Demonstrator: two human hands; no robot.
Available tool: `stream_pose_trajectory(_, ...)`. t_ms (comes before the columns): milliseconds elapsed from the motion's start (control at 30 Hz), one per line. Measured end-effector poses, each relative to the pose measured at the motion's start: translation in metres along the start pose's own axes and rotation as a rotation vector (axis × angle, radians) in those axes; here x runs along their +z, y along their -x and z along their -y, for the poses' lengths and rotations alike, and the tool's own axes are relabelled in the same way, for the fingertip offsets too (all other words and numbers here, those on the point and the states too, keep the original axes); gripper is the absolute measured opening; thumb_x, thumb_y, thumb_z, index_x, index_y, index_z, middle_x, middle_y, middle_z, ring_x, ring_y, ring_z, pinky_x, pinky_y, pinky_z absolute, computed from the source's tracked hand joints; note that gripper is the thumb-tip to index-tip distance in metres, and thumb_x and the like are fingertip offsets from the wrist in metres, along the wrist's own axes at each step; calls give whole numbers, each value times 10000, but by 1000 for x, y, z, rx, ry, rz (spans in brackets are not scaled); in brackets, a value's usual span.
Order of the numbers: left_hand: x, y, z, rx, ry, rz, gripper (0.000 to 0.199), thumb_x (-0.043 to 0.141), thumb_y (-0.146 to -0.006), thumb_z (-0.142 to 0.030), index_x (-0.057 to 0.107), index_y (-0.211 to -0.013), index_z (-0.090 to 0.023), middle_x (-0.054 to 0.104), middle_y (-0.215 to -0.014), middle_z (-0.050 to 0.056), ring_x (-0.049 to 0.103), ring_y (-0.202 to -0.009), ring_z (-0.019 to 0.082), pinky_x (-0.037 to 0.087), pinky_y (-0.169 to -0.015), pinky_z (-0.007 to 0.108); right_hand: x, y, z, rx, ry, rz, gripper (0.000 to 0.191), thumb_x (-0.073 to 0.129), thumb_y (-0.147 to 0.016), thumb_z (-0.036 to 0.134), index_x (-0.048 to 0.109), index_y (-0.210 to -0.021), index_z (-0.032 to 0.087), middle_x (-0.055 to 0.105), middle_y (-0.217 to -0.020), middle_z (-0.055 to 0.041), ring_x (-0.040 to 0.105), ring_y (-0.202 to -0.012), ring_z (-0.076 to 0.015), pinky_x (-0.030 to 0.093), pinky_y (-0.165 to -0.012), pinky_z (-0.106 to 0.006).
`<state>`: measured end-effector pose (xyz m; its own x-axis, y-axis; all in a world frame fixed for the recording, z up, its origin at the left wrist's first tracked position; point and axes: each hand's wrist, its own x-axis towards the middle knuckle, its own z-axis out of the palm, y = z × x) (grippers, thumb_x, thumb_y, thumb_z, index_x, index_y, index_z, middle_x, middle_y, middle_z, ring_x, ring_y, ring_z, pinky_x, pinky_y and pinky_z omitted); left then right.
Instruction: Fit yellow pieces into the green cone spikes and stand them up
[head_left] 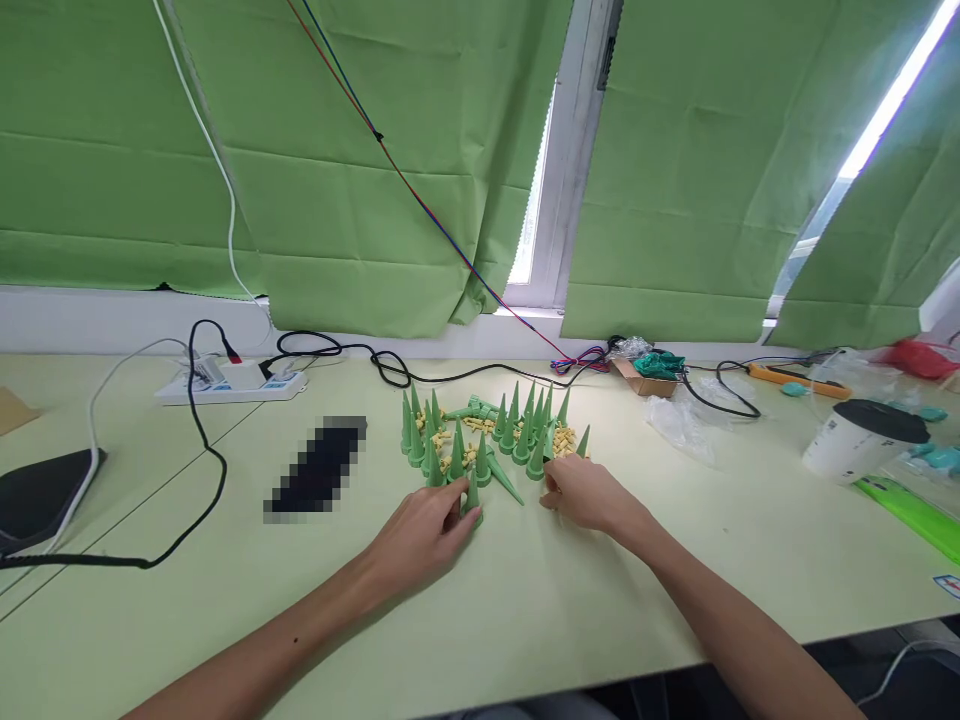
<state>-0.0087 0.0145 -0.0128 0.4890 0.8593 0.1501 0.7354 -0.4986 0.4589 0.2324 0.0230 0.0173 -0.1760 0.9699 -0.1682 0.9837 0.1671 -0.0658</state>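
Several pointed green plastic cones [507,435] stand upright in a cluster on the table, with small yellow pieces [480,428] heaped among them. One green cone [496,472] lies on its side at the near edge of the cluster. My left hand [429,525] pinches an upright green cone [472,492] at the front, thumb on one side and fingers on the other. At the right side of the cluster is my right hand [583,492], its fingers curled together and pointing down; whatever is between them is hidden.
A blurred dark phone-like object [319,470] lies to the left. Behind it are a power strip [232,382] and a looping black cable [217,490]. On the right stand a lidded paper cup [862,440], a small cardboard box [645,378] and plastic bags [679,425].
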Motion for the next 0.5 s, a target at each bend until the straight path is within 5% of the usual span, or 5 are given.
stream_pose_trajectory(500,-2,0,-2,17,21,3,267,414,-949,-365,371,-721,-232,514,-602,-24,470,-544,173,292,-559,295,10,4,9,-157,58,-56,177,458,-921,177,577,-789,169,648,-787,-86,617,-697,-198,248,-504,-273)
